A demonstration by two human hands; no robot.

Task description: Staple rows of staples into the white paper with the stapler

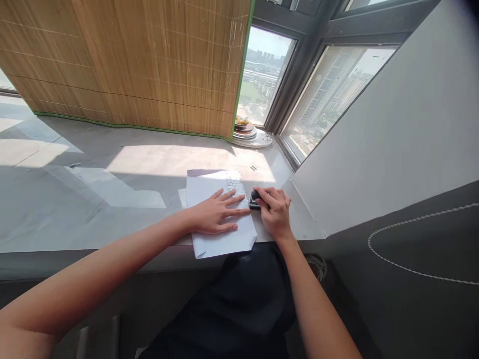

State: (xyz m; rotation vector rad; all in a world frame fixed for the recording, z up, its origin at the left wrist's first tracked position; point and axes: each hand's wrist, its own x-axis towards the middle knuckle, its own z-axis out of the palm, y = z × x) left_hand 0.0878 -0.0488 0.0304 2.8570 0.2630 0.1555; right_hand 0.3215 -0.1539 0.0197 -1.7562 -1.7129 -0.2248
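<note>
White paper (209, 187) lies on the sill, its near end reaching past the front edge with a folded corner. Rows of small metallic marks, seemingly staples (235, 180), cover a strip along its right side. My left hand (217, 214) rests flat on the paper, fingers spread towards the right edge. A black stapler (255, 203) sits at that edge, its jaw by the paper. My right hand (275, 207) is closed around the stapler from above. The palm hides most of its rear.
Two short thin strips (253, 168) lie beyond the paper. Stacked plates (247, 134) stand in the window corner beside a hanging bamboo blind (130, 65). A white wall (374, 139) bounds the right side. A beaded cord (370, 242) hangs at the right.
</note>
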